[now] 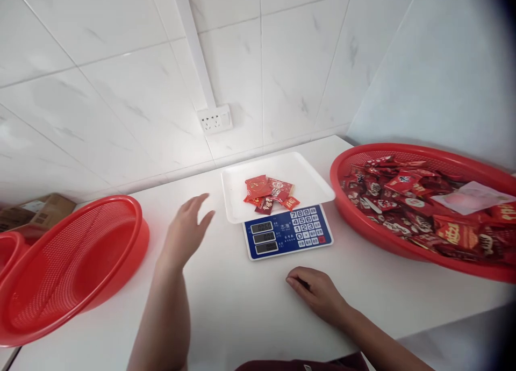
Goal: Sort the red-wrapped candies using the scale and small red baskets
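Note:
My left hand [186, 232] hovers just left of the scale's tray, thumb and fingers apart, holding nothing. On the white table in front of the scale rests my right hand [316, 294], its fingers curled closed with nothing visible in them. A blue and white digital scale [288, 234] carries a white plastic tray [308, 180]. Several small red snack packets [270, 192] lie in a loose pile in the tray's middle. Digits glow faintly on the scale's displays, and its keypad faces me.
To the right, a large red basket [365, 231] is full of red and dark packets, with a pale translucent packet [470, 198] on top. A red basket [116, 285] with a bare inside stands at left, near a cardboard box [52, 209]. The tiled wall bears a socket [215, 119].

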Available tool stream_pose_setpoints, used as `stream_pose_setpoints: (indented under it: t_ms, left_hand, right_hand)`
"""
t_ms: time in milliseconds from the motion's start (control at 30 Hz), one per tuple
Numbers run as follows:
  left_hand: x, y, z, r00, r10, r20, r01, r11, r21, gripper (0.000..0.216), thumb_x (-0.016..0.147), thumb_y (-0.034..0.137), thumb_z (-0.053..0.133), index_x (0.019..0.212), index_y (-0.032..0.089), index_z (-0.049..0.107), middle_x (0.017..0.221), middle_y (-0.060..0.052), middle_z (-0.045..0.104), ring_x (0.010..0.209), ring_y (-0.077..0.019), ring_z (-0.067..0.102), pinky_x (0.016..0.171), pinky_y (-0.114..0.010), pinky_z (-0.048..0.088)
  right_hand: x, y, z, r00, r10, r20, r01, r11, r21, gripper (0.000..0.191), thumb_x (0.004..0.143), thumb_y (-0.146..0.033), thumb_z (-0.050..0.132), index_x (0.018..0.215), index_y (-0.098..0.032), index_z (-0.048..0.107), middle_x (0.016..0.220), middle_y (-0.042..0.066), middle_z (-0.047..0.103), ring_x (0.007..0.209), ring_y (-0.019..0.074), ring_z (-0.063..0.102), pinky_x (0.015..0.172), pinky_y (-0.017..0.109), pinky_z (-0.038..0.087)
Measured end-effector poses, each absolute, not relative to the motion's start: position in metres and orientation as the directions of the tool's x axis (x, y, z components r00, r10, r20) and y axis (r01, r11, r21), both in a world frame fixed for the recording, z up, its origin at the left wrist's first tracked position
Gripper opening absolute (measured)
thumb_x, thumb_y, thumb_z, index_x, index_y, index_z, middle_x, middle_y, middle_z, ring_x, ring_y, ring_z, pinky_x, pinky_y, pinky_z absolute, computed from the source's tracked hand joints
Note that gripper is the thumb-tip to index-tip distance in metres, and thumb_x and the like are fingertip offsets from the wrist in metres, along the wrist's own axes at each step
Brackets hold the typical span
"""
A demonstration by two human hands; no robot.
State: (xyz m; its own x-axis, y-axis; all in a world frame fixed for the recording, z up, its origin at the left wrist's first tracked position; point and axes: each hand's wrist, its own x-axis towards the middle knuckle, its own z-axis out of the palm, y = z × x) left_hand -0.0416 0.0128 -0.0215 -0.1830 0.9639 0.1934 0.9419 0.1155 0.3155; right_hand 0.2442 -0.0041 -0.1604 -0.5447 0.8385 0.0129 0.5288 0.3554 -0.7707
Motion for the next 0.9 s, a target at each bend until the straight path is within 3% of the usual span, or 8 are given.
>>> stream_pose_setpoints:
  t_ms: [133,200,300,467,700,800,900]
  left_hand:
    - [-0.107,-0.013,-0.023,-0.507,0.847,0.16,0.862,0.501,0.08,0.056,0.09,0.047,0.031,0.137,0.018,0.036,0.135,-0.019,0.047,0.121,-0.0391,0.045,0.085,-0.051,0.045]
    - [-0.133,-0.024,-0.029,-0.659,0.749,0.063,0.752,0.658,0.033,0.062,0.09,0.051,0.025,0.139,0.014,0.031,0.129,-0.024,0.051,0.112,-0.0428,0.051,0.077,-0.053,0.046]
    - [-0.147,-0.031,-0.04,-0.731,0.681,-0.039,0.681,0.732,0.02,0.069,0.088,0.056,0.023,0.14,0.009,0.029,0.116,-0.026,0.059,0.1,-0.0422,0.058,0.07,-0.05,0.047]
    - [-0.116,-0.016,-0.048,-0.624,0.781,-0.014,0.781,0.625,0.015,0.066,0.089,0.054,0.023,0.136,0.009,0.033,0.112,-0.025,0.062,0.098,-0.0388,0.06,0.072,-0.047,0.046]
    - [-0.069,0.015,-0.044,-0.391,0.919,-0.049,0.914,0.394,0.091,0.056,0.089,0.055,0.03,0.13,0.019,0.042,0.102,-0.014,0.067,0.09,-0.0301,0.064,0.069,-0.037,0.048]
    - [-0.05,0.029,-0.04,-0.318,0.948,0.004,0.941,0.315,0.122,0.054,0.09,0.053,0.031,0.131,0.021,0.041,0.115,-0.014,0.062,0.106,-0.031,0.058,0.076,-0.039,0.048]
    - [-0.023,0.048,-0.033,-0.148,0.984,0.102,0.973,0.127,0.191,0.053,0.092,0.05,0.029,0.136,0.021,0.035,0.137,-0.013,0.046,0.128,-0.0284,0.039,0.094,-0.041,0.041]
  right_hand:
    - [0.245,-0.003,-0.157,-0.547,0.837,-0.018,0.508,0.315,-0.802,0.03,0.09,-0.038,0.038,0.074,-0.023,0.059,0.073,0.001,0.067,0.068,0.017,0.061,0.064,0.029,0.046]
    - [0.245,-0.002,-0.156,-0.553,0.833,-0.033,0.504,0.303,-0.809,0.031,0.09,-0.039,0.038,0.073,-0.023,0.058,0.073,0.001,0.066,0.067,0.0171,0.06,0.063,0.029,0.046]
    - [0.246,-0.001,-0.154,-0.558,0.828,-0.051,0.503,0.29,-0.814,0.031,0.09,-0.04,0.038,0.072,-0.023,0.057,0.071,0.0,0.065,0.066,0.0171,0.06,0.062,0.029,0.046]
    - [0.247,-0.002,-0.156,-0.568,0.822,-0.046,0.488,0.291,-0.823,0.032,0.09,-0.042,0.037,0.072,-0.024,0.056,0.072,0.0,0.065,0.067,0.0178,0.06,0.063,0.029,0.047]
    - [0.249,-0.003,-0.159,-0.572,0.82,-0.026,0.467,0.299,-0.832,0.03,0.089,-0.041,0.038,0.072,-0.024,0.056,0.071,0.0,0.065,0.067,0.0177,0.06,0.063,0.029,0.047]
    - [0.25,-0.003,-0.159,-0.575,0.818,-0.026,0.46,0.297,-0.837,0.029,0.089,-0.041,0.039,0.073,-0.024,0.056,0.072,0.0,0.065,0.068,0.0181,0.06,0.063,0.029,0.047]
    - [0.25,-0.004,-0.158,-0.575,0.818,-0.03,0.464,0.296,-0.835,0.028,0.089,-0.041,0.04,0.073,-0.024,0.057,0.072,0.0,0.065,0.067,0.0185,0.061,0.063,0.029,0.047]
